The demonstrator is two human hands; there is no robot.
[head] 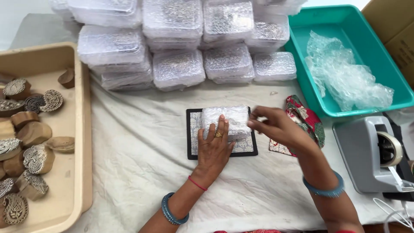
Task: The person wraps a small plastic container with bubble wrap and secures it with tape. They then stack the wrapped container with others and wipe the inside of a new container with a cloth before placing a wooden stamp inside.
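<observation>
A small bubble-wrapped block (233, 117) lies on a black-edged patterned mat (246, 147) at the middle of the cloth-covered table. My left hand (214, 144) rests flat on the block's left side, fingers spread over the wrap. My right hand (276, 126) is at the block's right end, fingertips pinched against the wrap's edge; it is slightly blurred.
Stacks of bubble-wrapped packs (179, 69) fill the back. A beige tray (79, 129) of carved wooden stamps sits left. A teal bin (405, 101) with loose bubble wrap (345, 77) stands right, a grey tape dispenser (371, 153) below it. A red patterned cloth (308, 118) lies beside the mat.
</observation>
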